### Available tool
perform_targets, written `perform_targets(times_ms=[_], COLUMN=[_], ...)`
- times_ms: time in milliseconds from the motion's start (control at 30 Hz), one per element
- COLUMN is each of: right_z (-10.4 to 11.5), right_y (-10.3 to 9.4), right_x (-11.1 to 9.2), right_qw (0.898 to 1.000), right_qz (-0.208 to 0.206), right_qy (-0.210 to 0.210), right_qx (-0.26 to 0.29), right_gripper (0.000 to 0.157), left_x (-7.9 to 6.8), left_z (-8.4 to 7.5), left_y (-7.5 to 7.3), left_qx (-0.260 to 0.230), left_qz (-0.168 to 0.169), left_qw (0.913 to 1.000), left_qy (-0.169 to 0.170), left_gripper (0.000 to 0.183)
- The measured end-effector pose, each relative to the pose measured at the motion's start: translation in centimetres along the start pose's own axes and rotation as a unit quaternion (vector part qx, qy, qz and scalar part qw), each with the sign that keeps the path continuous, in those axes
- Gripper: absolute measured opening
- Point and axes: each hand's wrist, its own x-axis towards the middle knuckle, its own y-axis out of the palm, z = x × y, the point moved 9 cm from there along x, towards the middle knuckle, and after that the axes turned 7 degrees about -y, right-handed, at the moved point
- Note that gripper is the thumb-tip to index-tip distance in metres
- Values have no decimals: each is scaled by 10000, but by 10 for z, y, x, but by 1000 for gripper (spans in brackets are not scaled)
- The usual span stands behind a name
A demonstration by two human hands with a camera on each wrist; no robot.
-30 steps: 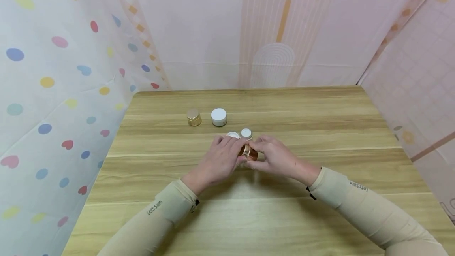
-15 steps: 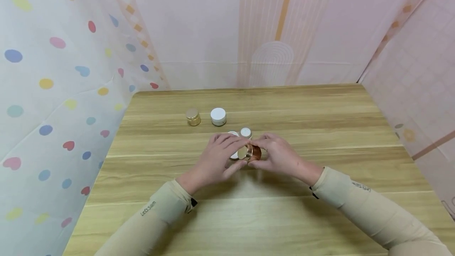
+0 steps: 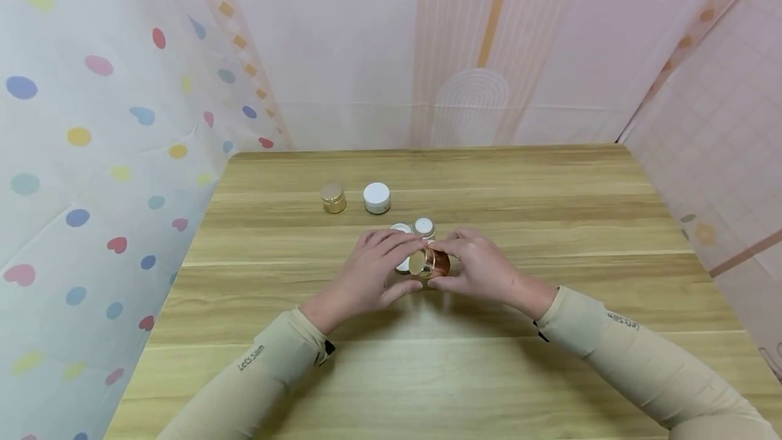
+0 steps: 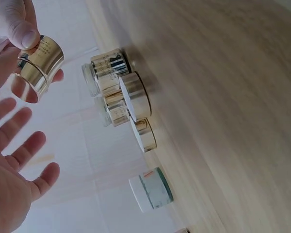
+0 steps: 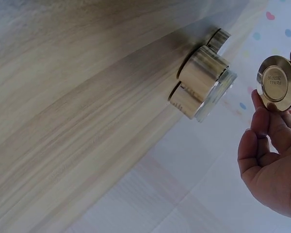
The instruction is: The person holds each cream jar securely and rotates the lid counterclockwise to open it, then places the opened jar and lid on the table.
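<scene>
A gold cosmetic jar (image 3: 440,264), its lid (image 3: 417,263) on and facing left, is held sideways above the table between both hands. My right hand (image 3: 479,263) grips its body; the stamped jar bottom (image 5: 276,83) shows in the right wrist view. Around the lid end my left hand (image 3: 375,267) stands with fingers spread and straight, thumb and fingertips close to the lid. Contact there is hard to tell. Behind lie two open gold jars with glass necks (image 4: 110,68) and two upturned gold lids with white insides (image 4: 136,97), partly hidden by my left hand in the head view.
Farther back on the wooden table (image 3: 550,223) stand a closed gold jar (image 3: 333,198) and a white-lidded jar (image 3: 377,198). Printed cloth (image 3: 342,53) hangs behind the table and along both sides.
A second ago my left fingers covered the lid; they have since spread, leaving the lid's top in sight. The jar has shifted slightly right with my right hand still gripping it.
</scene>
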Motion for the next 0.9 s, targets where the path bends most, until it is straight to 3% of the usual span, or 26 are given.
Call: perform_targets(times_ms=[133, 400, 667, 900], right_z=[1, -1, -1, 1], right_y=[-1, 2, 3, 5], right_x=[-2, -4, -6, -5], right_qw=[10000, 9998, 9997, 9999], right_qz=[0, 107, 121, 103], right_qy=[46, 166, 197, 67], right_qx=[14, 35, -24, -81], right_gripper=[53, 45, 50, 49], left_x=[0, 2, 1, -1], left_z=[-3, 4, -4, -2], left_y=[-1, 7, 4, 4], left_qx=[156, -85, -99, -64], left_qz=[-61, 204, 5, -63], left_qw=[9997, 9995, 9996, 9998], left_qy=[188, -217, 276, 160], left_gripper=[59, 65, 62, 55])
